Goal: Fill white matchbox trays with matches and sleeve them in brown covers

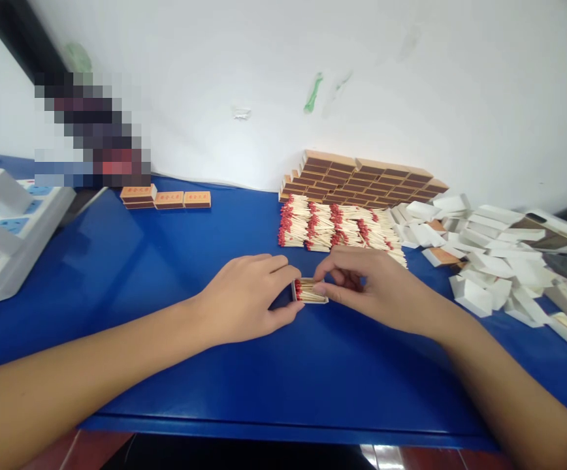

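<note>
A small white matchbox tray (309,291) filled with red-tipped matches lies on the blue table (166,261). My left hand (247,297) holds the tray's left end between thumb and fingers. My right hand (366,284) pinches its right end, fingers curled over the matches. Just behind the hands lies a heap of loose red-tipped matches (337,227).
Brown matchbox sleeves (362,177) are stacked against the white wall. Several white empty trays (479,254) lie in a heap at the right. Three finished matchboxes (166,198) sit at the back left. A white power strip (4,222) rests at the left edge.
</note>
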Tool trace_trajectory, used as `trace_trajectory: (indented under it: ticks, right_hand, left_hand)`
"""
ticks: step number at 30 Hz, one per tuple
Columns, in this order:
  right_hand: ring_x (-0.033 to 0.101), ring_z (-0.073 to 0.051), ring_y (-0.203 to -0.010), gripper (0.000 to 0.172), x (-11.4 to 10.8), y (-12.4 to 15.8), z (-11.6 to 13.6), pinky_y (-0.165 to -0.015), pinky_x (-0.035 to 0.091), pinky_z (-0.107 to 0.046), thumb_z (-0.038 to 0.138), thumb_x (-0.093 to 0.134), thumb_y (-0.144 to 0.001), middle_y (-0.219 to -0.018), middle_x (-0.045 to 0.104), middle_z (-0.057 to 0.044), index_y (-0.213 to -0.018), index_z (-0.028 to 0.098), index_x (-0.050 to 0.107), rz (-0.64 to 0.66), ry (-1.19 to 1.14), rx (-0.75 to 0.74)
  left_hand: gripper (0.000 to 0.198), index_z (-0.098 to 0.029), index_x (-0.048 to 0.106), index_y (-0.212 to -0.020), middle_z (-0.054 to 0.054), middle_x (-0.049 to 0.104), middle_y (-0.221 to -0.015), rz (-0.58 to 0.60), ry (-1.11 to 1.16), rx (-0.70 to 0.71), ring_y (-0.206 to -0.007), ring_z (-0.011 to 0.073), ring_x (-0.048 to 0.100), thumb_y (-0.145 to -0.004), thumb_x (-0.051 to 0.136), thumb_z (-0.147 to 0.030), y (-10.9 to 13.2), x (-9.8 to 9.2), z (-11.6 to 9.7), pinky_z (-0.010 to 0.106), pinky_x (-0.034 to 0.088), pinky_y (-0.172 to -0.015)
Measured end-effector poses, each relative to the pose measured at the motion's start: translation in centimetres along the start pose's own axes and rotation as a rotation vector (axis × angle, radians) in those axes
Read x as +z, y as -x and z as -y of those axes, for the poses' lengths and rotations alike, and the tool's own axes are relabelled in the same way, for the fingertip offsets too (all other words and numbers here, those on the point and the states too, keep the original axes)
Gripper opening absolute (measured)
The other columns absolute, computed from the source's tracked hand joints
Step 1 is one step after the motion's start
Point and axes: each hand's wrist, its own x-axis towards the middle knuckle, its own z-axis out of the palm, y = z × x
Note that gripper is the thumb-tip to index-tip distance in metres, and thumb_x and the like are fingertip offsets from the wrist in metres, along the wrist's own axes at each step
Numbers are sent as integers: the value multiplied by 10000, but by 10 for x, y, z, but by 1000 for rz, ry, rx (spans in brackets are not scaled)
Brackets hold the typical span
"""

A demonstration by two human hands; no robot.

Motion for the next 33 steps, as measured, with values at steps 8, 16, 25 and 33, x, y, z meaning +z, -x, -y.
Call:
trace_trajectory:
  ticks: [8,16,25,33]
  right_hand:
    - [521,-130,-641,104,11,-4,4,-616,393,-279,239,676,-998,-728,561,26,-895,222,678,-34,87,-70]
    - [541,-153,-660,206,11,-3,2,-615,380,-294,316,665,-1033,-726,575,6,-856,211,661,-42,160,-85]
    - [515,-130,-643,147,14,-2,5,-608,393,-280,359,709,-1011,-738,572,29,-948,230,675,-26,38,-13]
    - [490,-124,-624,193,13,-4,-1,-592,377,-279,401,687,-1028,-705,540,39,-926,237,689,-2,-25,10]
  left_hand:
    - [243,-189,735,-1090,9,663,-905,17,-15,-5,-821,191,631,-1009,641,-399,0,1,0,341,429,-704]
    - [250,-198,735,-1128,3,670,-904,24,-6,-18,-801,180,628,-1002,660,-400,-1,0,0,331,424,-708]
    - [265,-188,739,-1148,0,661,-902,24,-13,-9,-791,181,625,-1007,660,-399,0,-1,0,337,430,-697]
    - [258,-189,738,-1147,-2,656,-887,31,-10,-7,-766,173,617,-1005,664,-390,-1,-2,1,332,425,-685]
